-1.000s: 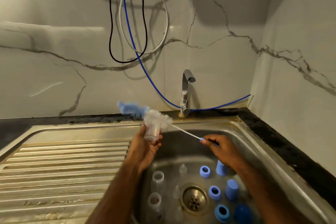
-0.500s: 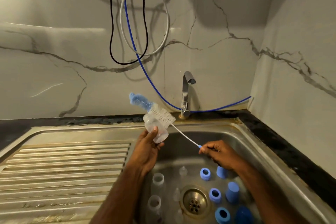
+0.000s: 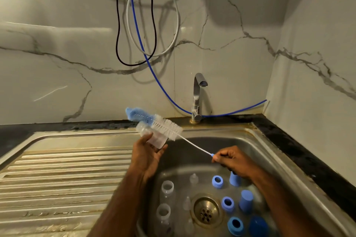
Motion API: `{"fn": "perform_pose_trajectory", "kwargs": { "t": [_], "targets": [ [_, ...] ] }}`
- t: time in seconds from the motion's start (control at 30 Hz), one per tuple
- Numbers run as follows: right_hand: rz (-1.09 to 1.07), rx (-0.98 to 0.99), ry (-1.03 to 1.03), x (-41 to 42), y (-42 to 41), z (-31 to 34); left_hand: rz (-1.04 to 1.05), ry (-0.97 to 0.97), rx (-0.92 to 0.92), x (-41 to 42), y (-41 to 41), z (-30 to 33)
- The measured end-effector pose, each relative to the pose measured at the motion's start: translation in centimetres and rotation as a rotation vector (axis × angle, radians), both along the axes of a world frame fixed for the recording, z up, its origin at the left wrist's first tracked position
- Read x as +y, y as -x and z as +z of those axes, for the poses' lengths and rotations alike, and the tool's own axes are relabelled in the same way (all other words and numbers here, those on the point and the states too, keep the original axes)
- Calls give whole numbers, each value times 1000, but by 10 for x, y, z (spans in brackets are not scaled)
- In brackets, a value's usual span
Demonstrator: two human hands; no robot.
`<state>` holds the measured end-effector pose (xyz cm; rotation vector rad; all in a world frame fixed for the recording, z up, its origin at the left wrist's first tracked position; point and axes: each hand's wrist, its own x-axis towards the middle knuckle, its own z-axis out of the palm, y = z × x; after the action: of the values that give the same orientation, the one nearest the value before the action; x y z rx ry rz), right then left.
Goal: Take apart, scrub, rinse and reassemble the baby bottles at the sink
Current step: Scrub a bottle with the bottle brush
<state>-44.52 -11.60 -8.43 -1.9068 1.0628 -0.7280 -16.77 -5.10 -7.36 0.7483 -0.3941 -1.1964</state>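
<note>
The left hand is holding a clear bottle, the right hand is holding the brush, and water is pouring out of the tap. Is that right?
Almost. No water is coming from the tap; the head view shows its spout dry. The left hand does hold the clear bottle, and the right hand holds the brush.

Home kitchen, probably: steel sink [image 3: 269, 152] with ribbed drainboard [image 3: 57, 179], tap [image 3: 197, 98], marble-look wall tiles [image 3: 57, 63], black counter edge [image 3: 308, 152].

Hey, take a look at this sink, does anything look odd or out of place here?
Yes. Loose cables and a blue hose dangle down the wall right behind the tap, an odd spot beside water. Rusty brown staining rings the tap base and the sink rim. The bottle parts in the basin look deliberately laid out.
</note>
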Motion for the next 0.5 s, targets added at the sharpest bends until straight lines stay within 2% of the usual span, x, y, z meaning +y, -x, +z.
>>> {"fn": "perform_pose_trajectory", "kwargs": {
  "t": [0.2,0.5],
  "targets": [
    [-55,-27,170,-2,-19,-7,-28,4,-73,-2,10,4],
    [-97,-14,143,-12,-7,-16,-144,-20,-3,-3,13,0]
  ]
}}
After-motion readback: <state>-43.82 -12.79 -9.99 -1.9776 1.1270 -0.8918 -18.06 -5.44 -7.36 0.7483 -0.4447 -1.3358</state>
